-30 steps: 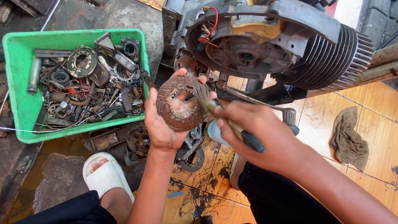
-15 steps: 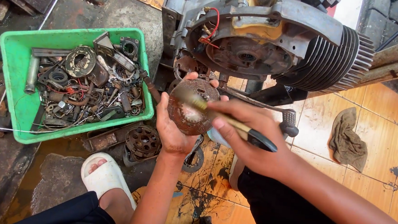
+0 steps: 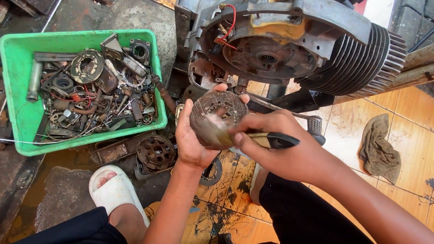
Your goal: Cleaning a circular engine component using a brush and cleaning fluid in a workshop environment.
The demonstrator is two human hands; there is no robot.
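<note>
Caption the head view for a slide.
Left hand holds a rusty round part; right hand brushes it.

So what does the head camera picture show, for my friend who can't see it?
A person's left hand holds up a round, rusty, perforated metal disc while the right hand brushes it with a dark-handled brush. Beside them sits a green plastic tray of greasy metal parts, with a grey finned engine behind.

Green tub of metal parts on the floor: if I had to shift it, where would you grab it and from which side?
Probably by the rolled rim of the green tub, along its left and near edges, coming from above. The lip juts outward there and is bare. The metal parts pile toward the right, and the engine crowds that side.
</note>
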